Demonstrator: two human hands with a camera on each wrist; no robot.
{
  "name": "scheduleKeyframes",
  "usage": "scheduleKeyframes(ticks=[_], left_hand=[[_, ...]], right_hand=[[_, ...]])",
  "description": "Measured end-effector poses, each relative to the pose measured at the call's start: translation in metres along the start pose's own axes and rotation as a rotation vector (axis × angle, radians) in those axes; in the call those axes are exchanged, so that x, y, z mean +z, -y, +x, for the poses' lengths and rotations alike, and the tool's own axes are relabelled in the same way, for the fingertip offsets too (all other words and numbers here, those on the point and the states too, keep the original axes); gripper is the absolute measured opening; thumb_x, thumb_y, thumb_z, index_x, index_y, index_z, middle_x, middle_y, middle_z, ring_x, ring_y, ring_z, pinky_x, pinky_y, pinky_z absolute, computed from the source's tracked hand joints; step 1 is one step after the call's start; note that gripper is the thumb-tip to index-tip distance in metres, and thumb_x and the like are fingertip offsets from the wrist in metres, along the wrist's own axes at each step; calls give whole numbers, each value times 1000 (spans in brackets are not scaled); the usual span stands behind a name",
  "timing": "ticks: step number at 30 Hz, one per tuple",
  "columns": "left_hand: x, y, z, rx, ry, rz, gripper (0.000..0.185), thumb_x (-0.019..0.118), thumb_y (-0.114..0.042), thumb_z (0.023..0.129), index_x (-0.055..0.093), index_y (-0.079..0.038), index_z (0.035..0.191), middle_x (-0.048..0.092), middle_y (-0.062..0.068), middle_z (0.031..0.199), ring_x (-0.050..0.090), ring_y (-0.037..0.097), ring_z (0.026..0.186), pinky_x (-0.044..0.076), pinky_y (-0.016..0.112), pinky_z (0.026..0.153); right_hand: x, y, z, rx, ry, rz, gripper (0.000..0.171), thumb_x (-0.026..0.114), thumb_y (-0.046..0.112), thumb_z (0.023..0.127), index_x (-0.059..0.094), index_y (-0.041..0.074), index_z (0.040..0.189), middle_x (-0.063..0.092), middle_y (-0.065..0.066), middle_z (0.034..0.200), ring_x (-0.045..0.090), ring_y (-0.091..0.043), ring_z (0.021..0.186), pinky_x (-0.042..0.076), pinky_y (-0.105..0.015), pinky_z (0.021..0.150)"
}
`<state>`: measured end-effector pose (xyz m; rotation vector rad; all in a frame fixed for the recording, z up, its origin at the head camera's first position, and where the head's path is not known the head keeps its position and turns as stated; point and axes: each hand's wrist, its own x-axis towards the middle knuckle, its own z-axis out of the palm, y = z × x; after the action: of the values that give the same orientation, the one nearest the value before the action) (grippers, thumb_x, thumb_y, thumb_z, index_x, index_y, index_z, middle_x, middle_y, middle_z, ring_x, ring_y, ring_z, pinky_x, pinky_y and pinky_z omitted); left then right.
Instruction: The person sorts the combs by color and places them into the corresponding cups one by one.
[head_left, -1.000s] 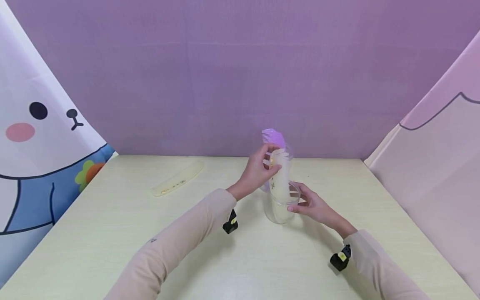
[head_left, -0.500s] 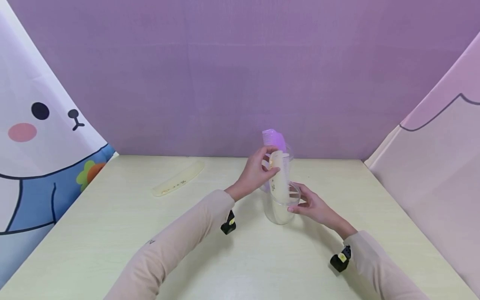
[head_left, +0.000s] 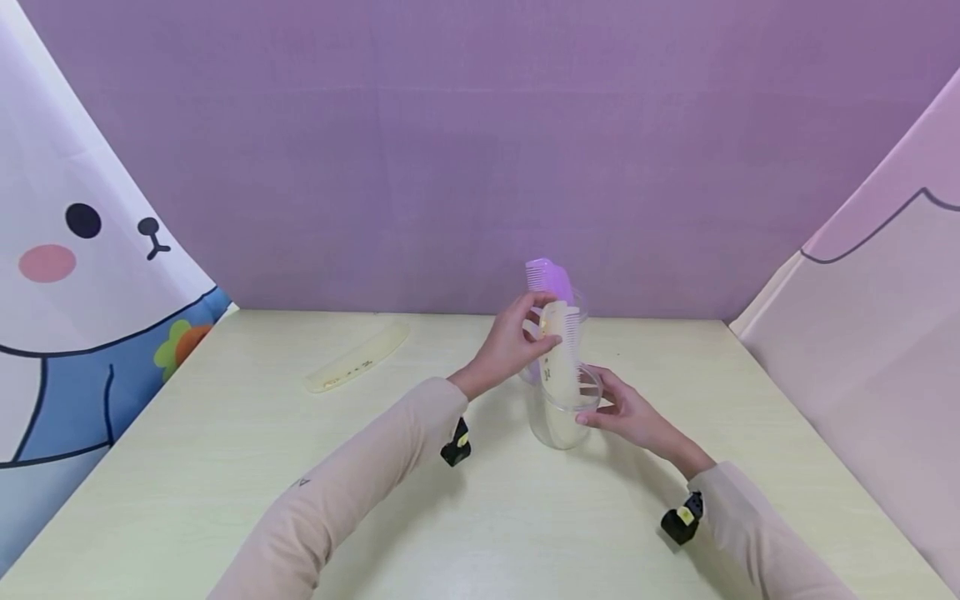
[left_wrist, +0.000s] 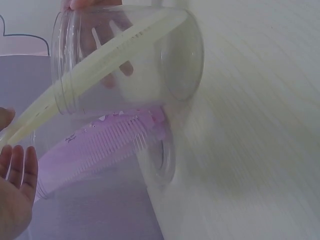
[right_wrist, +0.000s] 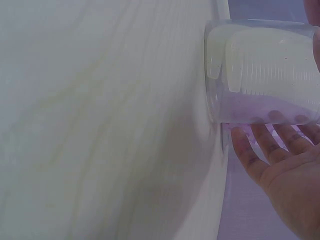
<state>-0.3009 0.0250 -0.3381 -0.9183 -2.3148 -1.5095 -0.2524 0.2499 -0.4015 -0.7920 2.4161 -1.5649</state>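
In the head view, my left hand (head_left: 510,346) pinches the top part of a cream comb (head_left: 557,362) between thumb and fingers. The comb leans inside a clear plastic jar (head_left: 537,423), its lower end down in it. My right hand (head_left: 633,412) grips that jar from the right, thumb and fingers around its rim and side. Right behind stands a second clear jar (left_wrist: 169,162) with a purple comb (head_left: 555,281) in it. The left wrist view shows the cream comb (left_wrist: 107,57) slanting through the front jar (left_wrist: 182,75).
Another cream comb (head_left: 358,358) lies flat on the pale wooden table (head_left: 525,533), left of the jars. A purple cloth (head_left: 450,167) hangs along the table's far edge. Printed cloths (head_left: 90,333) flank the table on both sides.
Almost nothing differs. Between a second ago and half a second ago the cream comb turned slightly in my left fingers, showing its face more; the right hand and jar stay put.
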Motion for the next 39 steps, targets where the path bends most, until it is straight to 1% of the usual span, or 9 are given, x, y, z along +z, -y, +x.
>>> scheduleKeyframes(ticks=[3, 8, 14, 18, 21, 24, 33, 37, 39], left_hand=[[-2, 0, -1, -11, 15, -23, 56, 69, -10, 79, 43, -6, 129, 52, 9, 119, 55, 19, 92, 53, 21, 69], [-10, 4, -4, -29, 23, -39, 58, 71, -15, 79, 43, -9, 130, 54, 7, 121, 56, 22, 97, 53, 30, 76], [-24, 17, -10, -48, 13, -32, 59, 72, -19, 78, 43, -8, 129, 54, 14, 122, 57, 28, 100, 51, 40, 80], [-37, 27, -17, -64, 3, -8, 60, 72, -19, 78, 43, -8, 129, 54, 12, 120, 56, 29, 100, 51, 43, 81], [-46, 35, -23, -77, 3, 27, 60, 72, -18, 78, 43, -11, 129, 55, 9, 119, 56, 27, 100, 51, 44, 82], [-56, 44, -30, -97, 9, 68, 59, 71, -16, 79, 43, -10, 129, 54, 10, 120, 56, 26, 100, 49, 45, 84], [-88, 82, -48, -157, 17, 257, 55, 68, -13, 81, 42, -4, 129, 52, 14, 121, 54, 28, 104, 47, 44, 87], [-105, 95, -55, -165, 10, 320, 56, 68, -12, 81, 42, 0, 129, 51, 18, 122, 53, 31, 106, 45, 43, 92], [-112, 99, -57, -185, 5, 343, 55, 68, -11, 81, 42, 1, 128, 51, 19, 122, 53, 32, 106, 44, 42, 94]], right_hand=[[0, 0, 0, -1, 2, -3, 69, 66, 14, 83, 28, 12, 140, 37, -19, 139, 40, -40, 124, 44, -51, 93], [0, 0, 0, -9, 6, 0, 68, 65, 14, 83, 28, 12, 140, 37, -20, 140, 39, -41, 124, 44, -52, 93], [0, 0, 0, -11, 6, 10, 69, 66, 13, 83, 29, 11, 140, 36, -20, 140, 39, -41, 124, 43, -52, 94], [0, 0, 0, -15, 5, 14, 69, 66, 13, 82, 29, 10, 140, 36, -20, 140, 39, -41, 124, 44, -49, 93], [-1, -1, 0, -22, 4, 13, 69, 66, 12, 82, 29, 10, 140, 36, -21, 139, 39, -42, 124, 45, -47, 93], [-1, -1, 0, -22, 4, 8, 69, 66, 12, 82, 29, 10, 140, 37, -21, 139, 39, -41, 124, 46, -45, 92], [-1, 0, -1, -3, -5, -8, 69, 67, 13, 82, 29, 11, 140, 39, -20, 137, 40, -39, 124, 47, -43, 91], [-1, 0, -1, -4, -6, -10, 69, 67, 13, 82, 29, 11, 140, 39, -20, 138, 40, -39, 124, 47, -42, 91], [-1, 0, -1, -4, -6, -6, 69, 67, 13, 82, 30, 11, 140, 39, -20, 138, 40, -39, 124, 47, -42, 91]])
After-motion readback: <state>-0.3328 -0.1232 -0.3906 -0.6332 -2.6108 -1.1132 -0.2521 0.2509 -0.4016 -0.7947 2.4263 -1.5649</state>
